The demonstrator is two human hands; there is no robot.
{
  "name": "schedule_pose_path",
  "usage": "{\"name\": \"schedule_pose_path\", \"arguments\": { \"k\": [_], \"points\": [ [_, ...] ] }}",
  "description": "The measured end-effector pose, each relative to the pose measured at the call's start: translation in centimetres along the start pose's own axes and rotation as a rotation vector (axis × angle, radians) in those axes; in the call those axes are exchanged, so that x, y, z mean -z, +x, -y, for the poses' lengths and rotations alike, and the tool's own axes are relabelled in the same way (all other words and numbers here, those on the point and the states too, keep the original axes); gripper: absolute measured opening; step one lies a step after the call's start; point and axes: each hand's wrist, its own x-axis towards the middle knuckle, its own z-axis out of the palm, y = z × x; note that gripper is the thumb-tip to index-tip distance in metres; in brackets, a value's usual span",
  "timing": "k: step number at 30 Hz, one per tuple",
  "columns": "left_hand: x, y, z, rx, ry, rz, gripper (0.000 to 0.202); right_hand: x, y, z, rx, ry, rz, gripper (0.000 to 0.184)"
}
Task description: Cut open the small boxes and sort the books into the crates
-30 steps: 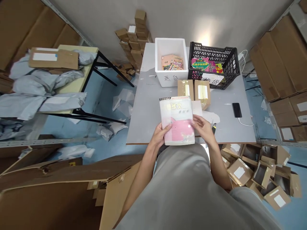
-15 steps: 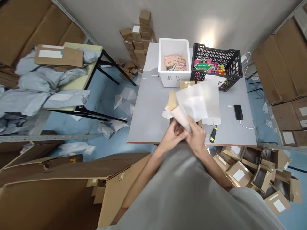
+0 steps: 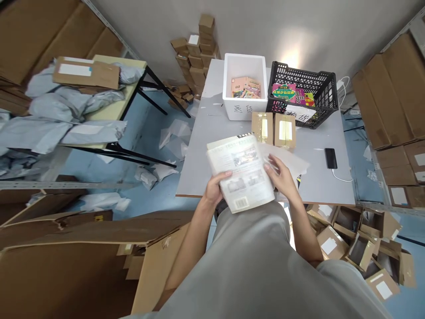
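Head view: book [image 3: 244, 175] is up in the air at the near edge of the grey surface [image 3: 199, 164], right in front of the torso. Slightly tilted, back cover toward camera, barcode at the lower end, two pictures mid-cover, glossy glare on it. Text too washed out to read.

Left hand [image 3: 214, 188]: gripping the book's left edge, thumb flat on the cover, other fingers hidden underneath. Right hand [image 3: 281, 176]: fingers bent, at the right edge of the book; can't tell if they're clamped on it or only resting there.

Just right of the book, a white sheet [image 3: 294, 163] lies on the surface, partly under the right hand. Cutter [image 3: 299, 179] mostly hidden behind that wrist, black/yellow bit showing. Two small cartons [image 3: 284, 132] side by side beyond the book. Behind them, white foam box [image 3: 244, 108] with booklets [image 3: 245, 87] in it, and black crate [image 3: 327, 95] with colourful books [image 3: 283, 92], standing next to each other. Phone [image 3: 330, 158] on the right part of the surface, white cable [image 3: 341, 177] plugged in.
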Motion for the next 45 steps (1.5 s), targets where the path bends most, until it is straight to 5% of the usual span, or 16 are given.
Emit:
{"name": "schedule_pose_path", "arguments": {
  "k": [8,13,18,24,29,36,41,45],
  "points": [
    [1.7,-0.2,0.0,0.153,-0.05,0.127,0.072,-0.5,-1.4,0.0,-0.222,0.514,0.355,0.075],
    [0.6,1.0,1.6,0.158,0.061,0.092,0.068,-2.4,-1.9,0.0,-0.217,0.513,0.214,0.062],
    [-0.8,1.2,2.8,-0.231,0.386,-0.18,0.088,-2.8,-2.4,0.2,0.018,0.19,-0.081,0.049],
    [-5.3,-2.0,2.5,-0.353,0.345,0.201,0.075,-4.7,-4.7,0.5,0.337,-0.394,-0.248,0.053],
    [-7.4,-2.4,2.4,-0.348,0.285,-0.087,0.047,-6.0,-5.9,0.9,0.482,-0.457,-0.163,0.056],
    [-4.9,-0.2,1.1,-0.238,0.085,-0.342,0.033,-2.1,-4.4,0.5,0.353,-0.273,-0.201,0.058],
    [-3.0,0.1,-0.3,-0.199,0.024,-0.335,0.03,2.1,-2.2,-2.0,0.212,-0.118,-0.317,0.038],
    [-1.3,0.5,-0.3,-0.125,-0.091,-0.262,0.029,4.0,-0.6,-3.8,0.077,-0.007,-0.354,0.039]
  ]
}}
